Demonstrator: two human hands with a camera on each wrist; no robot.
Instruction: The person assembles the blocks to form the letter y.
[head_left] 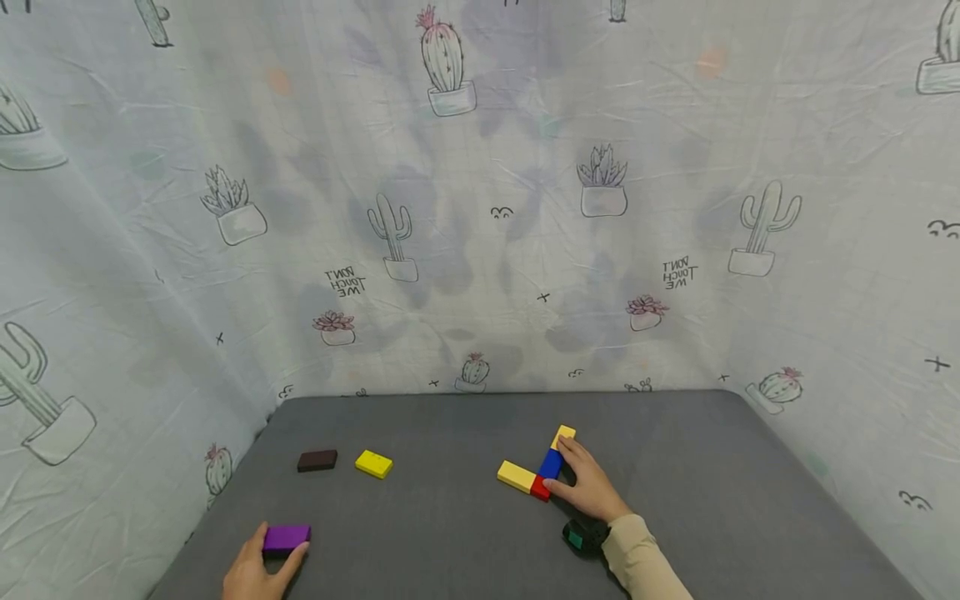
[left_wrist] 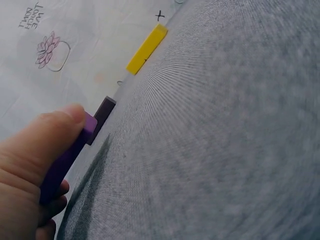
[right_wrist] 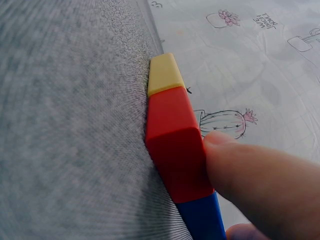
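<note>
In the head view, my left hand [head_left: 258,571] holds a purple block [head_left: 288,537] between thumb and fingers at the front left. The left wrist view shows the thumb on the purple block's [left_wrist: 65,160] end and a shadow on the cloth beside it. Towards the right, my right hand [head_left: 592,490] is at an L-shaped row of blocks. Its thumb touches the red block [right_wrist: 175,150] at the corner, and its fingers reach the far pale yellow block [head_left: 564,432]. Between them lies a blue block [head_left: 551,465]; another pale yellow block [head_left: 517,477] extends left from the red one.
A dark brown block [head_left: 317,461] and a bright yellow block [head_left: 373,464] lie apart on the grey table [head_left: 435,533], at the back left. A patterned cloth [head_left: 480,250] hangs behind and along both sides. A dark device [head_left: 585,537] sits at my right wrist.
</note>
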